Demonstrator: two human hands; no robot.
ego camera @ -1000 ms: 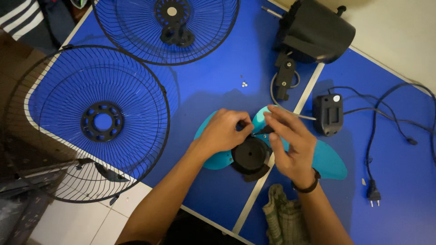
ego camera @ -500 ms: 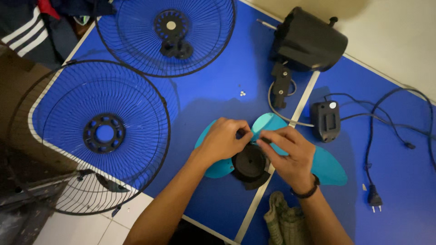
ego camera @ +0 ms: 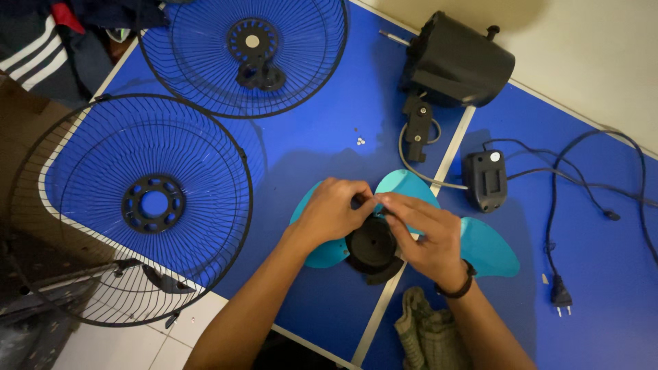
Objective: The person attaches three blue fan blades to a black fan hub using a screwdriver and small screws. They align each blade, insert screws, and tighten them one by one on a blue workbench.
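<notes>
Hands meet over the middle of a blue tabletop (ego camera: 308, 147), where a turquoise plastic three-bladed fan propeller (ego camera: 488, 248) lies flat with its round black hub (ego camera: 372, 247) facing up. The left hand (ego camera: 330, 212) rests on the left blade, fingers curled and pinched together at the top edge of the hub. The right hand (ego camera: 423, 233), with a dark band on its wrist, lies across the hub's right side, its fingertips meeting those of the left hand; both seem to pinch some small part there, though the part itself is hidden under the fingers.

A large black wire fan guard (ego camera: 130, 205) with a ring-shaped centre lies at the left, hanging partly over the table's edge. A second black wire grille (ego camera: 243, 51) lies at the top, near the far edge. A black fan motor housing (ego camera: 460, 62) sits at the upper right, its bracket pointing toward the propeller. A small black switch box (ego camera: 485, 179) lies just right of the upper blade, joined to a black power cord (ego camera: 582, 161) that loops across to a plug (ego camera: 561, 296) at the right. A few tiny pale screws (ego camera: 360, 142) lie between the grille and the motor. A folded greenish cloth (ego camera: 425, 329) sits at the near edge, below the right wrist
</notes>
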